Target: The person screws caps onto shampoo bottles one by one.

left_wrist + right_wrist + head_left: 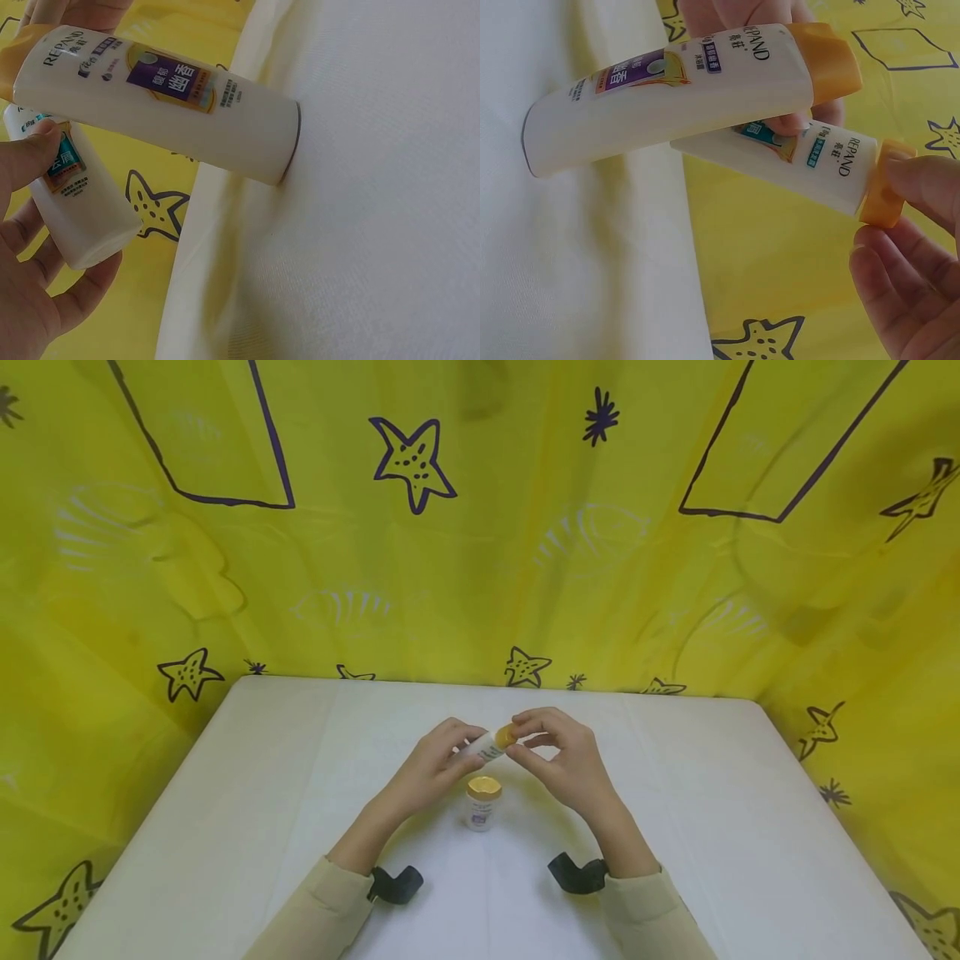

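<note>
Tilted in the air is a white shampoo bottle [486, 748] with a teal label and an orange-yellow cap [883, 193]. My left hand [433, 766] grips its body, the thumb lying over the label in the left wrist view. At the other end my right hand [567, 762] pinches the cap between thumb and fingers; the cap sits on the bottle. Just nearer to me, a second white bottle [480, 813] with a purple label stands upright on the white table [262, 810], its yellow cap on, between my forearms and touched by neither hand.
A yellow curtain [480, 568] with starfish drawings hangs behind the table and along both sides. Black wrist mounts [397, 885] sit on both wrists, at the ends of light sleeves [318, 906].
</note>
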### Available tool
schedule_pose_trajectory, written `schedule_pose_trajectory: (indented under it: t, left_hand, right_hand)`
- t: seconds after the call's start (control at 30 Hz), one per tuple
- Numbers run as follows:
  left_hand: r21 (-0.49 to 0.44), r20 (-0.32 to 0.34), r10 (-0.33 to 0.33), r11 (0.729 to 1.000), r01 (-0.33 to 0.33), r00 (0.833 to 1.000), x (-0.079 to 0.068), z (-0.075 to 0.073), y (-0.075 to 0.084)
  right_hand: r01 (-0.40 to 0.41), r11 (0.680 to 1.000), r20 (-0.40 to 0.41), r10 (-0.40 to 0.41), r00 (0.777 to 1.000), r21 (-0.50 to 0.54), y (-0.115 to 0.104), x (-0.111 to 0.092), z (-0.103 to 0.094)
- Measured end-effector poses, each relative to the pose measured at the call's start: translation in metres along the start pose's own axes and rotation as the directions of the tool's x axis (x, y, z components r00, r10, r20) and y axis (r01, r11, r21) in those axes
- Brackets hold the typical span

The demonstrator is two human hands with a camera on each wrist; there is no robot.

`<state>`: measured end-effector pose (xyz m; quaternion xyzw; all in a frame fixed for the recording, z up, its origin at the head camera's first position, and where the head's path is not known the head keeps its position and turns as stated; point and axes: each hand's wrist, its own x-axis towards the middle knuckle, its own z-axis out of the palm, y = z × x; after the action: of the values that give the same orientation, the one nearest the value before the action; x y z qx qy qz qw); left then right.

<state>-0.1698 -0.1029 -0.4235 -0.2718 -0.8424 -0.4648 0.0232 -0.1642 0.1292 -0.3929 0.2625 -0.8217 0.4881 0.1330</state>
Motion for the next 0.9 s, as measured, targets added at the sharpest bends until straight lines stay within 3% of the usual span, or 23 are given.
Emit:
schedule_pose_trajectory:
  t: [0.6,0.9]
  left_hand:
    - [-0.008,0.001,-0.025,1.000,0.025,1.000,-0.0030,-0.0009,0.0019]
    - [0.014,-0.003,-0.066,0.998,0.067,0.998,-0.0016,-0.0035,0.0034]
  right_hand:
    - [-0.021,0.999,-0.012,0.020,1.000,-0.027,-0.0008,-0.0013,0.0004]
    - [0.023,1.000,-0.005,-0.023,1.000,0.000,-0.0005,-0.0003,0.0008]
